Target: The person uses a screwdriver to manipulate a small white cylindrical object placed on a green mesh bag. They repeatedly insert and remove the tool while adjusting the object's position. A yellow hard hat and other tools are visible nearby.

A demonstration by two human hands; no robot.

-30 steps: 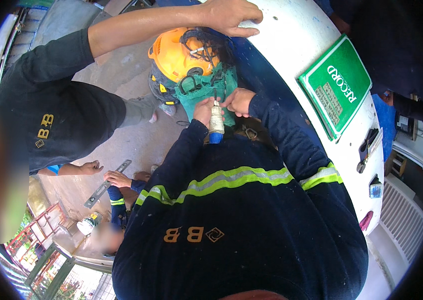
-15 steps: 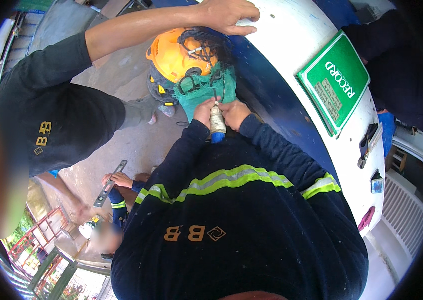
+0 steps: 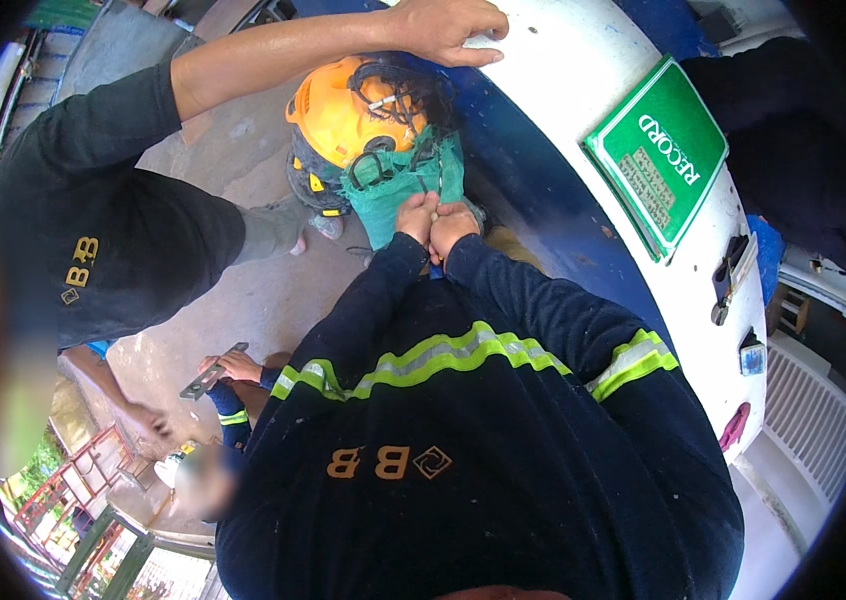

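Observation:
In front of my body, my left hand (image 3: 415, 217) and my right hand (image 3: 454, 229) are closed together around a pale wrapped, handle-like object (image 3: 434, 216). Fingers hide most of it, and its exact kind cannot be made out. Just beyond my fingers lies green mesh cloth (image 3: 381, 212), with thin dark cords running over it. An orange hard hat (image 3: 335, 112) with black straps sits behind the mesh, on top of a black and yellow bag (image 3: 313, 180).
To my right curves a white tabletop (image 3: 568, 110) bearing a green record book (image 3: 668, 150), keys (image 3: 721, 310) and a small box (image 3: 753, 355). At left, a person in dark clothing (image 3: 143, 220) leans an arm across to the table. Another person holds a spirit level (image 3: 215, 372) low at left.
My hands have come together and now cover the pale wrapped object, which showed between them before. The spirit level has tilted and shifted slightly. My view has moved a little.

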